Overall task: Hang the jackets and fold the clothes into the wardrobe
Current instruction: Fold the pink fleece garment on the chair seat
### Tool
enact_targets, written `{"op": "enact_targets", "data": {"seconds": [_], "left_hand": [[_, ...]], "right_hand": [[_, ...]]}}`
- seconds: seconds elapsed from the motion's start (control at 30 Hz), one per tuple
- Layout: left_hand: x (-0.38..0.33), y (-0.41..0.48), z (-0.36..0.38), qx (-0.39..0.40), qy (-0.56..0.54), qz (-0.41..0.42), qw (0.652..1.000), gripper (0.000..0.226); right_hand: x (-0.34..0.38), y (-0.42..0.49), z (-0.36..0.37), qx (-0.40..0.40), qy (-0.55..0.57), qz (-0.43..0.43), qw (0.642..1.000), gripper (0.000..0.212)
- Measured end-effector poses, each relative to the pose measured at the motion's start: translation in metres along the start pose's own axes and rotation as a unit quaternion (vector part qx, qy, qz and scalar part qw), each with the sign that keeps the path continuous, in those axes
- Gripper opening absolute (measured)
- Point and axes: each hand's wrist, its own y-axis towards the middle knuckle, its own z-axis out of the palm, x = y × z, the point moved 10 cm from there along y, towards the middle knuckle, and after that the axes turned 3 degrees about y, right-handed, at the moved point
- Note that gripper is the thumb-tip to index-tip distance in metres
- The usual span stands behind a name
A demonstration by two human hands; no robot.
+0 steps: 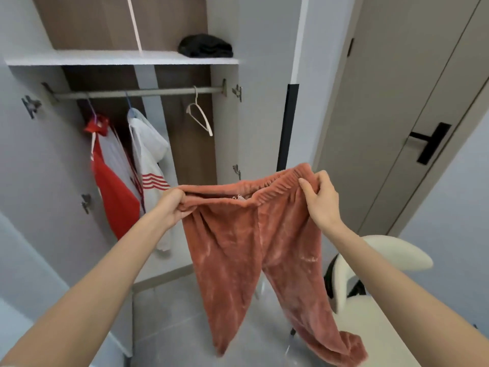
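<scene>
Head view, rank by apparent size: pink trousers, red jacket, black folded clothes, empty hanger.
1. pink trousers (nearest camera)
2. red jacket
3. black folded clothes, empty hanger: too alike to rank

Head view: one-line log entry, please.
left hand grips waistband | right hand grips waistband | pink trousers held up, unfolded | red jacket, white jacket hung

Pretty bright, soft, flat light all over. Shadows are faint, and the darkest patch sits inside the wardrobe [185, 144] just under the white shelf [105, 58] around 11 o'clock. The shelf itself looks slightly washed out. Wide-angle bend is obvious: the door [397, 102] at 2 o'clock leans hard. The pink trousers [230, 247] go smeary with motion blur at the cuffs near 5 o'clock. Whole thing's a bit soft.
</scene>
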Motion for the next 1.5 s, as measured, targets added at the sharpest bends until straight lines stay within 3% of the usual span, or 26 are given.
{"op": "enact_targets", "data": {"seconds": [0.13, 0.23, 0.33, 0.4, 0.53, 0.6, 0.63, 0.7, 0.8, 0.9, 0.97, 1.03, 1.1, 1.17, 1.2, 1.3, 1.5], "left_hand": [[-0.012, -0.001, -0.033, 0.026, -0.021, -0.008, 0.999, 0.026], [-0.025, 0.005, -0.065, -0.007, 0.015, 0.03, 0.999, 0.025], [-0.041, 0.004, -0.1, -0.072, 0.144, 0.108, 0.981, 0.027], [-0.055, -0.001, -0.113, -0.101, 0.275, 0.207, 0.934, 0.025], [-0.071, -0.009, -0.137, -0.173, 0.493, 0.321, 0.79, 0.024], [-0.072, -0.003, -0.142, -0.176, 0.547, 0.318, 0.754, 0.023], [-0.072, 0.001, -0.144, -0.172, 0.558, 0.304, 0.753, 0.024], [-0.069, 0.008, -0.148, -0.154, 0.556, 0.262, 0.774, 0.027], [-0.057, 0.016, -0.165, -0.159, 0.49, 0.157, 0.842, 0.028], [-0.03, 0.017, -0.164, -0.118, 0.313, 0.05, 0.941, 0.036], [-0.002, 0.014, -0.137, -0.006, 0.136, -0.052, 0.989, 0.034], [0.014, 0.003, -0.102, 0.119, 0.041, -0.116, 0.985, 0.038], [0.018, -0.005, -0.08, 0.21, 0.083, -0.101, 0.969, 0.047], [0.02, -0.007, -0.069, 0.252, 0.146, -0.047, 0.956, 0.057], [0.02, -0.004, -0.067, 0.238, 0.183, -0.013, 0.954, 0.056], [0.012, 0.007, -0.076, 0.101, 0.229, 0.068, 0.966, 0.042], [0.03, 0.02, -0.085, -0.035, 0.1, 0.015, 0.994, 0.019]], "right_hand": [[0.006, -0.003, 0.041, 0.042, -0.01, 0.027, 0.999, 0.026], [-0.006, -0.018, 0.087, 0.186, -0.018, 0.082, 0.979, 0.032], [-0.017, -0.042, 0.128, 0.309, -0.15, 0.06, 0.937, 0.042], [-0.023, -0.054, 0.145, 0.331, -0.168, 0.053, 0.927, 0.03], [-0.039, -0.064, 0.157, 0.311, 0.009, 0.173, 0.934, 0.035], [-0.041, -0.062, 0.16, 0.306, 0.061, 0.201, 0.929, 0.039], [-0.037, -0.061, 0.162, 0.311, 0.077, 0.202, 0.926, 0.04], [-0.03, -0.059, 0.168, 0.336, 0.118, 0.2, 0.913, 0.044], [-0.023, -0.054, 0.171, 0.335, 0.168, 0.213, 0.902, 0.045], [-0.022, -0.037, 0.166, 0.233, 0.159, 0.218, 0.934, 0.035], [-0.022, -0.029, 0.169, 0.175, 0.15, 0.233, 0.945, 0.033], [-0.026, -0.026, 0.174, 0.139, 0.147, 0.27, 0.941, 0.035], [-0.033, -0.023, 0.173, 0.114, 0.136, 0.302, 0.937, 0.037], [-0.041, -0.021, 0.167, 0.1, 0.112, 0.321, 0.935, 0.039], [-0.046, -0.02, 0.164, 0.096, 0.101, 0.327, 0.935, 0.04], [-0.057, -0.024, 0.161, 0.109, 0.088, 0.337, 0.931, 0.042], [-0.06, -0.034, 0.157, 0.201, 0.088, 0.349, 0.911, 0.037]]}}
